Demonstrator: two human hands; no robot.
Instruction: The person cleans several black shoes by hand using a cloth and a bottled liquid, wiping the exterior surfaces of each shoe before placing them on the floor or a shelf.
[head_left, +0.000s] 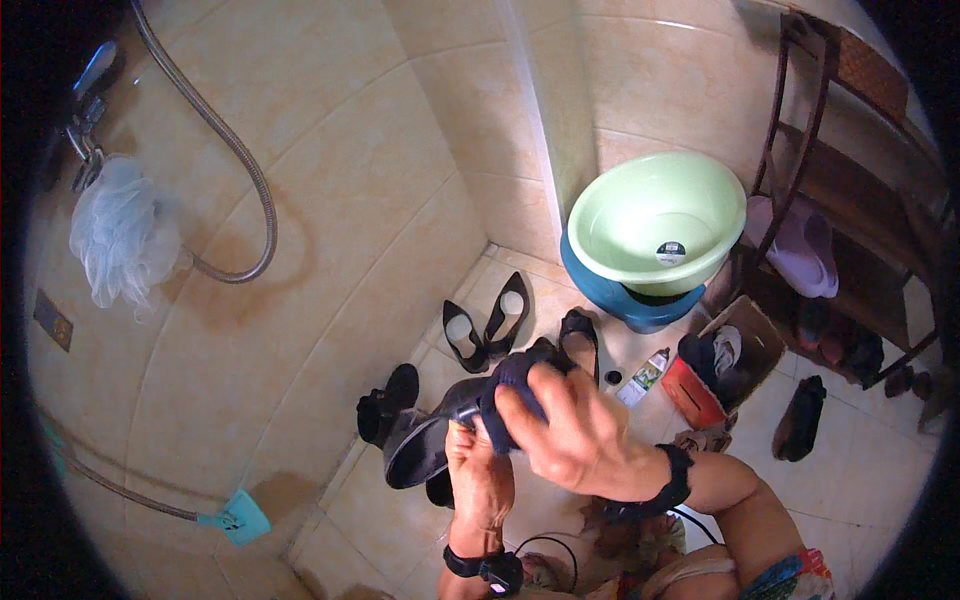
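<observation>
At shoe, left hand gripping, right hand curled over cloth

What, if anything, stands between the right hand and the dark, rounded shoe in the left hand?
Only the bunched, dark navy cloth in the right hand, apparently against the dark shoe in the left hand.

Held shoe: smooth upper, low sheen. Cloth: soft, matt textile. Basin: smooth moulded plastic, satin finish. Shower hose: ribbed metal, bright finish. Bath puff: crinkled mesh. Box: paperboard. Rack: apparently wood, dark finish. Wall: smooth tile, glossy. Floor: smooth tile, light sheen.
</observation>
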